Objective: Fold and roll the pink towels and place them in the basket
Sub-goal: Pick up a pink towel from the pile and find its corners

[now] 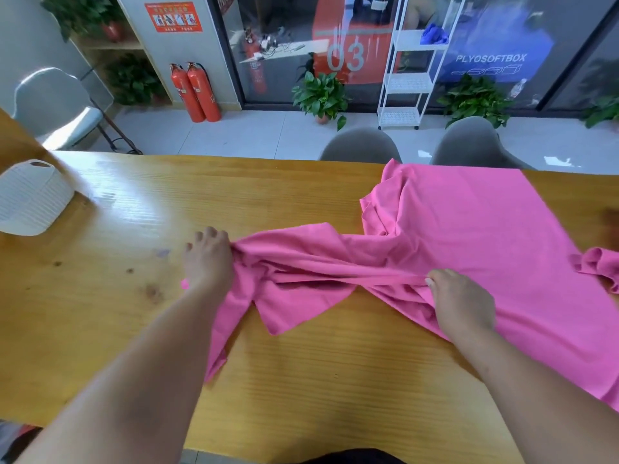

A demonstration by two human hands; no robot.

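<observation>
- A big pink towel (469, 229) lies on the wooden desk (301, 380), mostly on the right side.
- Its far part is spread flat. The near part is bunched up and full of folds.
- The left hand (209, 262) has its fingers curled tight around a bunched end of the pink towel, near the middle of the desk.
- The right hand (464, 304) sits on top of the pink towel and pinches a fold of it with the thumb.
- A strip of the pink towel is pulled straight between the two hands.
- One loose corner hangs down toward the near edge of the desk.
- A white basket (31, 199) stands at the far left of the desk, well apart from the pink towel.
- Two grey chairs (360, 145) stand behind the desk.
- Two red fire extinguishers (196, 92) stand on the floor by the wall.
</observation>
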